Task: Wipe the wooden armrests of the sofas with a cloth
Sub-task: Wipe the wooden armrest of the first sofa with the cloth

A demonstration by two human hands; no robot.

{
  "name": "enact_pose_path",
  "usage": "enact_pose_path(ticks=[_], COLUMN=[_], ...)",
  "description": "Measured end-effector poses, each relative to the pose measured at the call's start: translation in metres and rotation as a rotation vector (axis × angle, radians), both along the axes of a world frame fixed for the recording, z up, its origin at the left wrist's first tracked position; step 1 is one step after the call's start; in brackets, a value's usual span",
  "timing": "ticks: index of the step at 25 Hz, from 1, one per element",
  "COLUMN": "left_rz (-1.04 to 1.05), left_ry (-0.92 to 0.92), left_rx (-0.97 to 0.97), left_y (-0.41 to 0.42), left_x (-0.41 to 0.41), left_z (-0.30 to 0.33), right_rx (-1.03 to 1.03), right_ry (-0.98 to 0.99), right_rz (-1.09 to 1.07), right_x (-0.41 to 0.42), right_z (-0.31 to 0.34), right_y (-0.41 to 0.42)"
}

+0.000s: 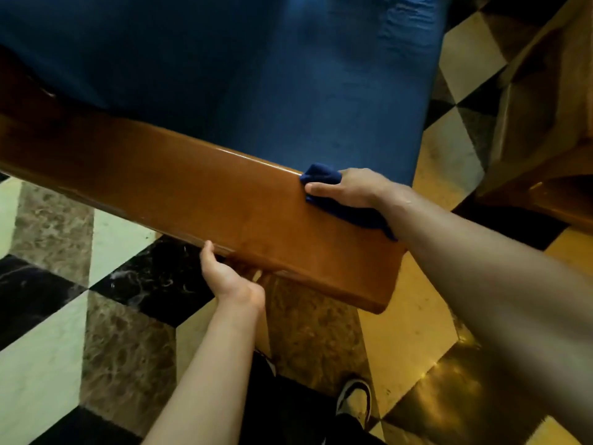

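My right hand [349, 187] presses a dark blue cloth [324, 179] flat against the top of the wooden armrest [199, 194], near its front end; my thumb lies along the wood at the cloth's edge, and my other fingers curl over the cloth on the far side, closed down on it so that a bunched corner pokes up beyond my knuckles while another fold trails back under my wrist toward the armrest's end. My left hand [229, 277] sits below the near edge of the armrest, thumb up against the side of the board and the rest of the fingers tucked underneath, out of sight, so it grips the edge of the wood, though I cannot see how tightly those hidden fingers close. The armrest is a broad, glossy brown plank that runs from the upper left down to the lower right, ending in a rounded corner between my two forearms. Just beyond it lies the blue seat cushion [256, 75] of the sofa, its fabric touching the far edge of the wood. Under the armrest spreads a tiled floor [48, 348] in a pattern of black, pale and brown marbled pieces. My shoe [354, 401] stands on it near the bottom. At the right edge stands another piece of wooden furniture [542, 130], well apart from my hands.
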State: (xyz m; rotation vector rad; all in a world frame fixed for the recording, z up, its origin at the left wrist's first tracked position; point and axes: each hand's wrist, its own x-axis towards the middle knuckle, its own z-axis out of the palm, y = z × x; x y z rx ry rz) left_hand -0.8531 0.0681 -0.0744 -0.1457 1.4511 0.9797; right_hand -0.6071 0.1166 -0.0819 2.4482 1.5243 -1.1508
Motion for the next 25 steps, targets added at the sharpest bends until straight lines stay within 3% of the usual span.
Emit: enact_pose_path(ticks=[4, 8, 11, 16, 21, 25], left_rz=[-0.026, 0.006, 0.026, 0.082, 0.128, 0.131], left_ry=[-0.045, -0.035, -0.048, -0.109, -0.087, -0.008], left_rx=[0.047, 0.05, 0.049, 0.045, 0.102, 0.085], left_y=[0.062, 0.127, 0.173, 0.22, 0.247, 0.273], left_x=[-0.072, -0.134, -0.18, -0.238, -0.287, -0.303], left_z=[-0.013, -0.02, -0.022, -0.019, -0.009, 0.001], right_rx=[0.031, 0.035, 0.11, 0.341, 0.398, 0.496], right_ry=[0.195, 0.179, 0.077, -0.363, -0.302, -0.337], right_rz=[0.077, 0.143, 0.163, 0.117, 0.35, 0.423], right_x=[-0.066, -0.131, -0.194, -0.317, -0.437, -0.405], right_z=[-0.002, -0.005, -0.004, -0.018, -0.024, -0.03], right_y=[0.076, 0.147, 0.199, 0.205, 0.217, 0.235])
